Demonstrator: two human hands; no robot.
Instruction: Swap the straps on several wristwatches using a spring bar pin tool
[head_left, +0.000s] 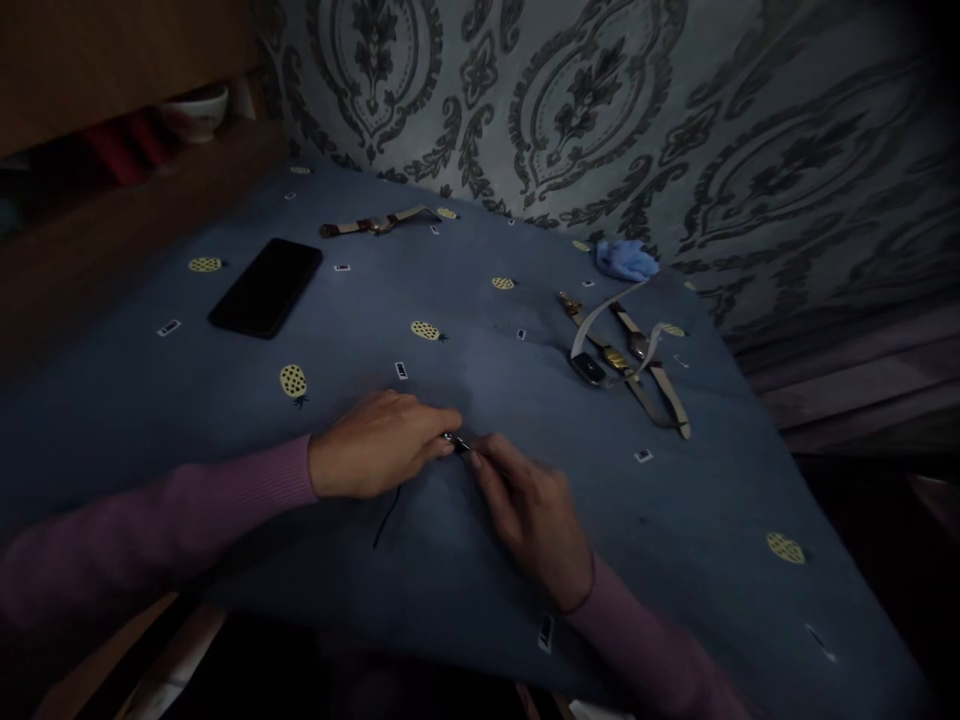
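My left hand is closed, its thumb and index finger pinching one end of a small shiny metal piece with a dark part. From the other side, the fingertips of my right hand pinch this piece as well. Most of it is hidden by the fingers, so its kind is unclear. Below my left hand a thin black strap or cord hangs down; whether it joins the metal piece is hidden. Both hands are just above the blue patterned tablecloth, near its front edge.
A black phone lies at the left. Behind it is a wristwatch with a light strap. Several watches lie at the right, among them a dark-faced one and a gold one. A crumpled blue cloth rests near the wall.
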